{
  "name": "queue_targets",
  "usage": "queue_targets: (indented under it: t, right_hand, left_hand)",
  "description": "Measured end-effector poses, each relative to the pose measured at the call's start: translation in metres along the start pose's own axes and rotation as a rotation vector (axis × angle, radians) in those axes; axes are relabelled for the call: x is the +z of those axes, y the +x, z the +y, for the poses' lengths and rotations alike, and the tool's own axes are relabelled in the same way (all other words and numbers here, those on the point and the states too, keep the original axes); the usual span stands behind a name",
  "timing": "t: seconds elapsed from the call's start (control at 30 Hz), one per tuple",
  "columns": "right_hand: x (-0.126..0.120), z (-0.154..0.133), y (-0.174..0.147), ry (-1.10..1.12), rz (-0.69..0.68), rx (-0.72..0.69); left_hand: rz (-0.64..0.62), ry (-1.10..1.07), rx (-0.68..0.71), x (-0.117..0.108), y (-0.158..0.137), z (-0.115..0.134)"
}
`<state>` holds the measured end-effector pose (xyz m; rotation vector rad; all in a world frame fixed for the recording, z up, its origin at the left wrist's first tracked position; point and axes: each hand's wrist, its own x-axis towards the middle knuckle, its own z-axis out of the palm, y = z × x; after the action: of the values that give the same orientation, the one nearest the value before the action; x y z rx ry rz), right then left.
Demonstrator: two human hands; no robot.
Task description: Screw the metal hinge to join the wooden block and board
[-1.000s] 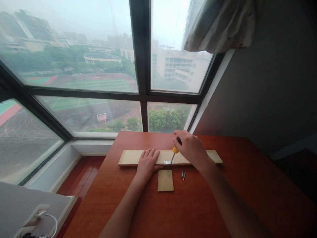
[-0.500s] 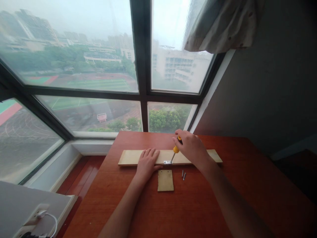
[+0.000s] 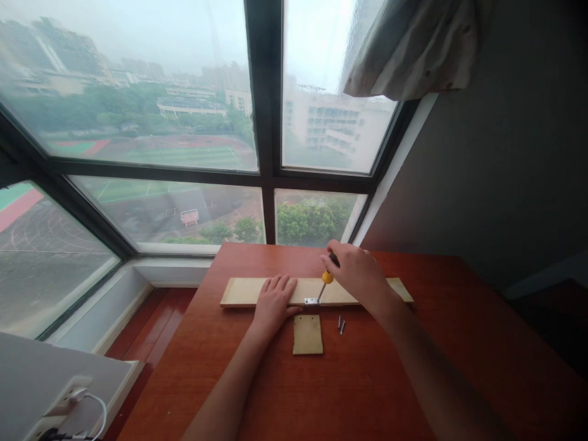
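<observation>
The right hand (image 3: 361, 271) is closed around the screwdriver (image 3: 327, 277) — tip at the metal bracket (image 3: 311, 301). The left hand (image 3: 274, 299) lies open on the wooden board (image 3: 242, 291), thumb at the near edge.

"What does the right hand (image 3: 361, 272) hold?"
"A screwdriver (image 3: 327, 277), its tip at the right end of a metal plate (image 3: 312, 301) on the near edge of a pale board (image 3: 241, 291)."
"And the left hand (image 3: 273, 300)?"
"Resting on that board, left of the plate."
"What lies nearer the viewer?"
"A small squarish panel (image 3: 308, 335) with two holes, and two screws (image 3: 342, 327) to its right, on the reddish table (image 3: 349, 386)."
</observation>
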<state>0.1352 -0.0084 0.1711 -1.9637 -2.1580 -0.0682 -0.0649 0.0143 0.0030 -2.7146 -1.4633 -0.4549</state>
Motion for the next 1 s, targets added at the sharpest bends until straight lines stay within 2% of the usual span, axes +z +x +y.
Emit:
queue_targets:
  t: [0.1,0.17,0.4,0.47,0.6,0.67,0.87,0.93,1.0]
  right_hand:
    - [0.002,0.0053,-0.0002,0.156,-0.024,-0.167]
    - [0.0019,0.0081,-0.0014,0.208,-0.029,-0.205]
    - [-0.0002,0.0044,-0.0022,-0.01,0.026,0.039]
    - [0.0023,0.004,-0.001,0.02,0.016,0.012]
    - [0.0074,0.0066,-0.001,0.197,0.008,-0.169]
    - [0.007,0.0073,-0.0022,0.237,0.007,-0.205]
    - [0.0012,0.0031,-0.0029,0.059,0.045,-0.023]
    - [0.0027,0.0032,-0.0018,0.064,0.034,-0.024]
    - [0.0055,0.0046,-0.0014,0.123,0.032,-0.084]
  left_hand:
    - [0.001,-0.01,-0.001,0.0003,0.0,0.0]
    - [0.005,-0.018,-0.003,0.0008,0.0001,-0.0001]
    - [0.021,-0.025,0.001,0.0023,-0.0003,-0.0007]
    - [0.024,-0.028,0.001,0.0025,-0.0004,-0.001]
    - [0.019,-0.029,0.001,0.0024,-0.0002,-0.0013]
    - [0.016,-0.031,0.002,0.0022,-0.0003,-0.0013]
    - [0.007,-0.02,-0.001,0.0018,-0.0005,-0.0006]
    - [0.005,-0.018,0.0,0.0016,-0.0004,-0.0004]
    - [0.004,-0.016,0.0,0.0015,-0.0001,-0.0003]
